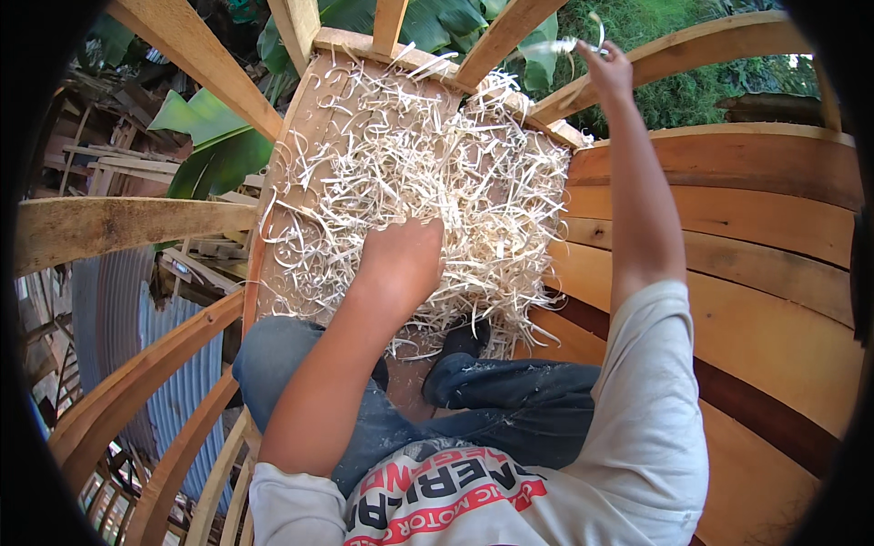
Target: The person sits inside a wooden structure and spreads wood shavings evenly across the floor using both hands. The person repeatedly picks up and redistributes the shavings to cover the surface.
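Pale wood shavings (pixel 492 246) are heaped over a wooden floor (pixel 319 105), with a few curls (pixel 596 29) lifted away in the right hand (pixel 608 71).

The left hand (pixel 401 259) is seen from behind over the middle of the heap; its fingers are hidden by the hand itself, so whether anything is gripped cannot be told. At the upper right, beside a curved timber (pixel 710 50), the thin curls are pinched by the right hand's fingers, and their trailing ends are blurred. One dark shoe (pixel 466 338) is partly covered by shavings; the other foot is mostly hidden by the left forearm (pixel 332 382). The plank wall (pixel 728 214) is cut off by the dark rim.
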`<control>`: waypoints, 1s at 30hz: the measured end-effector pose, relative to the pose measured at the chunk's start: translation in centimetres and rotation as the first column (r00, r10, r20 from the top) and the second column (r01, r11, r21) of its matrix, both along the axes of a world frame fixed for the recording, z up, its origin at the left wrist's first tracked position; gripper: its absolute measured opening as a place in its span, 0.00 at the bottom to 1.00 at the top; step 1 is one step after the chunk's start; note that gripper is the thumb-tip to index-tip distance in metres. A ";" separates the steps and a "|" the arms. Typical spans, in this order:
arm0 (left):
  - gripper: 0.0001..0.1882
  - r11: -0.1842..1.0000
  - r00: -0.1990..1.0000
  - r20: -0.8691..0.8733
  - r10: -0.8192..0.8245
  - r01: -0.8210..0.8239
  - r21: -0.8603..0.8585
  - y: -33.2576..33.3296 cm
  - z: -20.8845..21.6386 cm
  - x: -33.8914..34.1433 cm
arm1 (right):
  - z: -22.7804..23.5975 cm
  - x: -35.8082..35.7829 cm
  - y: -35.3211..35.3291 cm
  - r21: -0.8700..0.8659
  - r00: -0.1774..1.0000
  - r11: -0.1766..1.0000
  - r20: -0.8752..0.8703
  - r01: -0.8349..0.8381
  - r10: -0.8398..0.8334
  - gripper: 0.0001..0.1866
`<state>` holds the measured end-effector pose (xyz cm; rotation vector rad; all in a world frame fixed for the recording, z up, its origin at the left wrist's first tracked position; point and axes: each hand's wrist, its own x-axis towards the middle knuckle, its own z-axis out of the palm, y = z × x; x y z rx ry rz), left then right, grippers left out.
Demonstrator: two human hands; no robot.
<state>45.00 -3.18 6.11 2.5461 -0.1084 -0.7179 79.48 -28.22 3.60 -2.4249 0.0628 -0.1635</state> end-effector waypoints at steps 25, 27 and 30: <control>0.19 0.995 0.998 -0.066 -0.009 0.015 0.097 -0.4 0.1 0.7 | -10.5 -26.5 -3.8 0.093 0.589 0.913 -0.737 -0.398 0.332 0.09; 0.24 1.000 0.999 -0.031 0.009 -0.008 0.027 -0.3 0.5 1.3 | -6.2 -25.3 -3.0 0.157 0.596 0.942 -0.740 -0.295 0.310 0.09; 0.33 0.990 0.966 0.248 0.069 -0.036 -0.134 -0.9 0.6 1.5 | 0.3 -24.5 -1.2 0.313 0.705 0.924 -0.603 -0.220 0.373 0.08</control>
